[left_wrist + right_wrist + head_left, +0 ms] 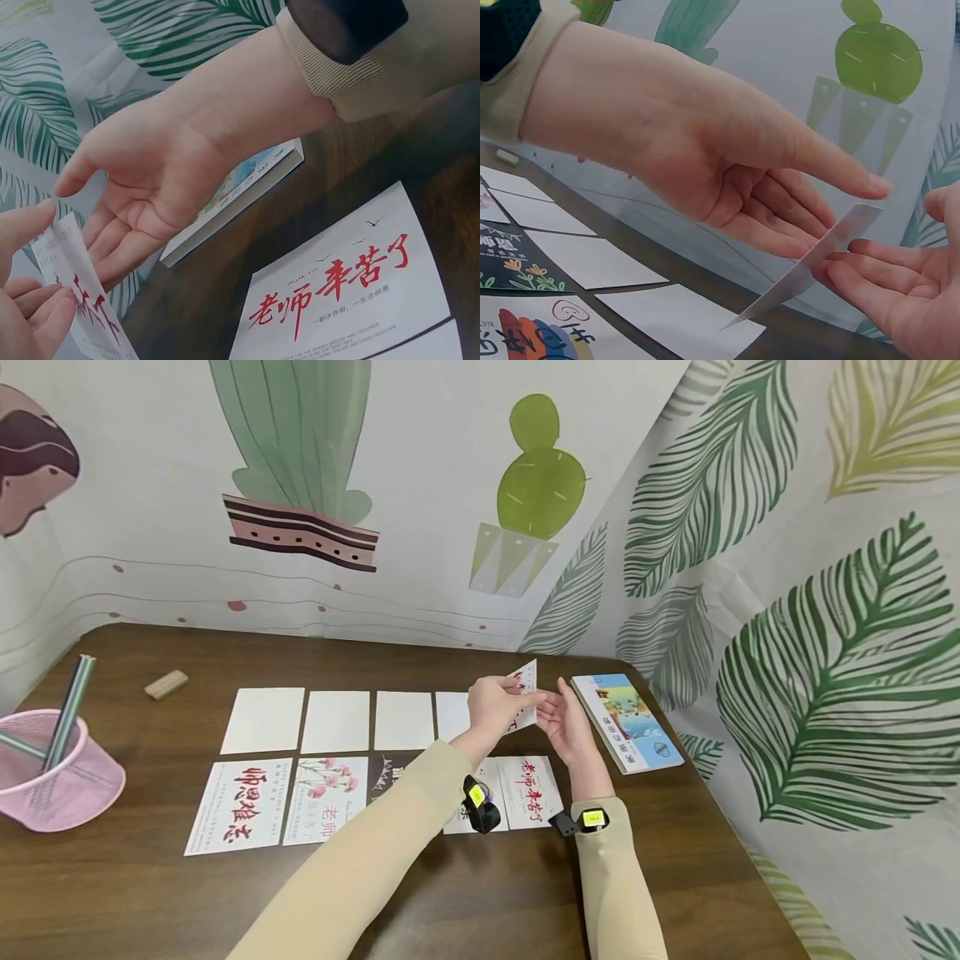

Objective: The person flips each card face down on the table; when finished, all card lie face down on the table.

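Observation:
My left hand (pixel 493 712) holds a small white card (pixel 527 675) with red brush lettering, raised over the table and tilted upright. In the left wrist view, the left fingers (pixel 54 311) lie on the card's printed side. My right hand (pixel 572 731) is beside it, palm turned up, thumb apart and fingers loosely extended. Its fingertips (pixel 832 271) are right at the card's plain back in the right wrist view. Below the hands lies a card with red lettering (pixel 529 789), at the right end of a row of printed cards.
Plain white cards (pixel 262 720) form a row behind the printed cards, such as one with pink flowers (pixel 330 781). A thick booklet (pixel 628 722) lies right of the hands. Far left are a pink mesh pen holder (pixel 101 781) and a small wooden block (pixel 167 685).

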The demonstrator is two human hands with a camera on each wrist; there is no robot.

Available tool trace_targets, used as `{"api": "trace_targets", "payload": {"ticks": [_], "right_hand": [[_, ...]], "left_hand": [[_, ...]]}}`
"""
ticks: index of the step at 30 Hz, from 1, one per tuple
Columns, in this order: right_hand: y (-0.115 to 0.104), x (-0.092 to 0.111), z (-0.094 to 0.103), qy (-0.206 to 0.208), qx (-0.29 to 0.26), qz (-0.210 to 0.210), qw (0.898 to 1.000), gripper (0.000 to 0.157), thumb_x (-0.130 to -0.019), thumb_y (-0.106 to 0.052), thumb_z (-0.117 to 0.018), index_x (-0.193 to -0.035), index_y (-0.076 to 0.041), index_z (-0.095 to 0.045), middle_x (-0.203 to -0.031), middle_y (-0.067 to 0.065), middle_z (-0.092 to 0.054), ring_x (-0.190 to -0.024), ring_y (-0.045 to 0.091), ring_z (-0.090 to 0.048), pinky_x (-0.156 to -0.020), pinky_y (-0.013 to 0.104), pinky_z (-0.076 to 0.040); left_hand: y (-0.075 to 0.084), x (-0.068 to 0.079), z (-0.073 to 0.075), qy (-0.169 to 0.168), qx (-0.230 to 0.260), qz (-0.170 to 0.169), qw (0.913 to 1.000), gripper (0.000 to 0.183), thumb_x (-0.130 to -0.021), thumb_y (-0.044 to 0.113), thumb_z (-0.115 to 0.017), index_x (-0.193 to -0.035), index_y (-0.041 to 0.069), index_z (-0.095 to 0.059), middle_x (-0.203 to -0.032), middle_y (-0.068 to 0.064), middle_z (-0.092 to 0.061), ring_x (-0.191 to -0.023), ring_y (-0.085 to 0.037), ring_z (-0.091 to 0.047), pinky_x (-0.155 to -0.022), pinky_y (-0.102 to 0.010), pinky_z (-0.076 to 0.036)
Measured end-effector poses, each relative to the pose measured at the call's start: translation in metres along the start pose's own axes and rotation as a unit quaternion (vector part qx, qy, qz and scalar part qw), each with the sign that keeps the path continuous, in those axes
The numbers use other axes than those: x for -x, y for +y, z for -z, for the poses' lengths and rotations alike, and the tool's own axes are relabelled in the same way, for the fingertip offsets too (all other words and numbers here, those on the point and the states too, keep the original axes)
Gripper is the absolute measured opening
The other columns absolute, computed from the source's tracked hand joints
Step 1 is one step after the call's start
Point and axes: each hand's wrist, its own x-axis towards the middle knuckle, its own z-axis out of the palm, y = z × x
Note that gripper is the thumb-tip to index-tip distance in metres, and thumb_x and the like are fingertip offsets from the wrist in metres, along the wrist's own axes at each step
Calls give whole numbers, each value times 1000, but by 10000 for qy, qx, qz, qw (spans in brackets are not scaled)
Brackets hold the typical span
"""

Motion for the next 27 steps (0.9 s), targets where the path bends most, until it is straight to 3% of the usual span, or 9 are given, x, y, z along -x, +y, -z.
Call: {"api": "trace_targets", "payload": {"ticks": [2, 5, 8, 12, 18, 22, 27], "right_hand": [[1, 0, -2, -4, 29, -6, 10000, 60, -107, -36, -24, -134, 15, -42, -82, -2, -71, -80, 5, -68, -73, 15, -56], [3, -2, -2, -71, 157, 23, 9998, 66, -107, -35, -23, -142, 21, -27, -83, -4, -71, -81, 4, -68, -75, 14, -56], [3, -2, -1, -40, 249, 40, 9997, 66, -107, -35, -24, -142, 21, -28, -84, -5, -70, -82, 3, -67, -76, 13, -55], [1, -1, 1, 46, 288, 117, 9995, 64, -107, -33, -27, -142, 20, -30, -87, -4, -69, -84, 4, -67, -78, 14, -55], [-1, 1, 7, -63, 191, 260, 9995, 57, -108, -28, -29, -140, 19, -33, -91, -2, -72, -90, 7, -70, -84, 17, -56], [2, 0, 13, -52, 77, 132, 9999, 55, -108, -28, -30, -139, 17, -35, -92, -1, -73, -90, 9, -71, -84, 17, -57], [8, -5, 18, 76, 61, 56, 9999, 56, -108, -27, -32, -140, 18, -34, -90, 0, -73, -89, 9, -71, -82, 17, -57]], "left_hand": [[0, 0, 0, 133, -73, 47, 9999, 50, -69, 29, -89, -108, 1, -75, -92, -9, -77, -89, -22, -71, -69, -28, -57], [-1, 0, 0, 191, -38, 123, 9997, 48, -69, 27, -89, -107, 1, -75, -92, -9, -77, -88, -21, -71, -69, -28, -58], [-2, 0, 0, 153, 142, 175, 9996, 44, -71, 23, -88, -107, 1, -75, -91, -9, -77, -88, -20, -72, -71, -28, -58], [-2, -1, 1, -81, 842, 311, 9959, 38, -76, 17, -81, -110, 0, -73, -98, -12, -76, -92, -21, -72, -77, -28, -59], [-4, -3, 0, -697, 1982, 557, 9761, 36, -87, 6, -67, -121, -8, -64, -115, -23, -69, -104, -28, -70, -88, -30, -58], [-12, -5, -3, -835, 2007, 630, 9740, 37, -92, 0, -58, -127, -11, -58, -121, -26, -65, -112, -30, -66, -93, -31, -56], [-25, -8, -4, -746, 1816, 766, 9775, 37, -93, -2, -51, -129, -12, -56, -123, -26, -64, -114, -31, -64, -95, -35, -56]]}}
